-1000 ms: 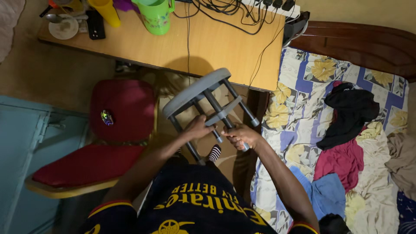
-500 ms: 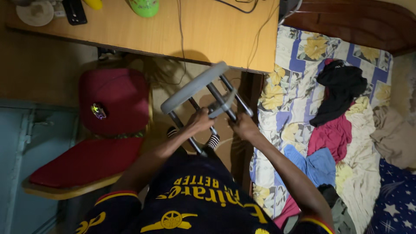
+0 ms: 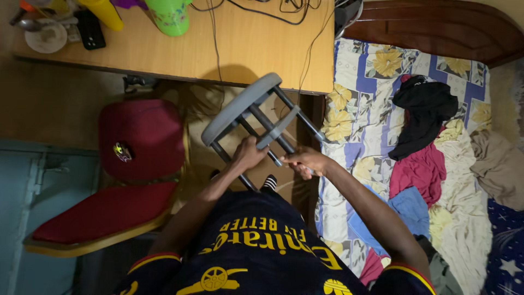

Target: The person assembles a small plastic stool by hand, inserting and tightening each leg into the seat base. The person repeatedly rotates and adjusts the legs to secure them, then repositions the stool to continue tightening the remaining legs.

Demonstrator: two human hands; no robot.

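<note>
Both hands, left hand (image 3: 248, 154) and right hand (image 3: 305, 162), gripped legs of the grey stool (image 3: 252, 116) (tilted), hemmed between worktop (image 3: 256, 60) edge, red chair (image 3: 139, 142) and bed (image 3: 360, 98).

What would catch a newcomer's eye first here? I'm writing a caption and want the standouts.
At centre, a grey stool is held tipped, seat away from the person, the left hand and right hand gripping its dark legs. Left of it stands a red padded chair; above lies a wooden desk with a green cup. At right, a floral bedsheet is strewn with black, red and blue clothes.
</note>
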